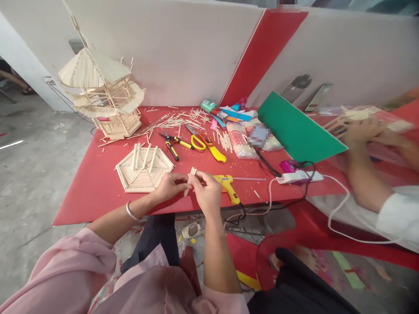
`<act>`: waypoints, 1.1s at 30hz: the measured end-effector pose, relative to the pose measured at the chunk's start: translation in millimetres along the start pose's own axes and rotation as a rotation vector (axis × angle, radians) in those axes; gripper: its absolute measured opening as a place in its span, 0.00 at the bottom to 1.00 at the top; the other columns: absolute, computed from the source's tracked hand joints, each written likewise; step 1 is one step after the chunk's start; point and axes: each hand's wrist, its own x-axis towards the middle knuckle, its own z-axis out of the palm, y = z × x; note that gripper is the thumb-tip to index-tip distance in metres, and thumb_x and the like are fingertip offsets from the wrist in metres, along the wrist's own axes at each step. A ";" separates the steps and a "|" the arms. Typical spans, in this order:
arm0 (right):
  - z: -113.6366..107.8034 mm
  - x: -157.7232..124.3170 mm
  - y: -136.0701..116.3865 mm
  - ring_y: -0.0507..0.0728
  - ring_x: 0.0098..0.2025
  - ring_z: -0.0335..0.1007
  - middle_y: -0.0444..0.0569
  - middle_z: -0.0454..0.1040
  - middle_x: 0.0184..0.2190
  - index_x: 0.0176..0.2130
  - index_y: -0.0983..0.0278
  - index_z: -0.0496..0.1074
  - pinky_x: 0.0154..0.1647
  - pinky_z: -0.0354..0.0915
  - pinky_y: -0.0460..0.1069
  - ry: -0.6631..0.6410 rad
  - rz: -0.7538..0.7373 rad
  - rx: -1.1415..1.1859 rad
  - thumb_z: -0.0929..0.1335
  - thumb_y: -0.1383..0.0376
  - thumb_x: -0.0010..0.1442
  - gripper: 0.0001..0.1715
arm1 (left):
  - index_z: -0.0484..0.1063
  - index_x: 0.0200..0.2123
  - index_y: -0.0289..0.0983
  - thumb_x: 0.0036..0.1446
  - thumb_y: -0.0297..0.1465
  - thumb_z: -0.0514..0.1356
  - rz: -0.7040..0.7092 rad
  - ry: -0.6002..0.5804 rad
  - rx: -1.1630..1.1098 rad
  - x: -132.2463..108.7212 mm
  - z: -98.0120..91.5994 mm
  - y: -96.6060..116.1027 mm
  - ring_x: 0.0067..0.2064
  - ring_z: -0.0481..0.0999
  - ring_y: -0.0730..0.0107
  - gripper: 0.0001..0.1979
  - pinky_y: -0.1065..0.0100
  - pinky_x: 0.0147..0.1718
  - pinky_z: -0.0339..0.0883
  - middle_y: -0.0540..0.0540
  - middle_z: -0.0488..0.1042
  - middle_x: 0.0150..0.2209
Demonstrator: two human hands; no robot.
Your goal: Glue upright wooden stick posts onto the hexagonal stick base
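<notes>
We hold the small bundle of sticks (189,181) just over the near edge of the red table (88,192), pinched between the fingertips of both the left hand (170,186) and the right hand (208,192). It looks light, stiff and dry to us, probably easy to snap or splay, so a gentle grip along its sides seems best; whether glue joins it, we cannot tell. Around it we have the hexagonal stick panel (131,185) beside the left hand and the yellow glue gun (231,194) beside the right.
</notes>
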 end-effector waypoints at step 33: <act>-0.4 -5.3 1.5 0.54 0.31 0.73 0.48 0.78 0.30 0.33 0.63 0.78 0.35 0.70 0.48 -0.042 -0.072 -0.032 0.70 0.55 0.60 0.14 | 0.80 0.26 0.33 0.48 0.32 0.66 -0.065 -0.029 -0.025 -4.6 -3.6 -4.7 0.27 0.75 0.72 0.07 0.73 0.30 0.69 0.48 0.78 0.23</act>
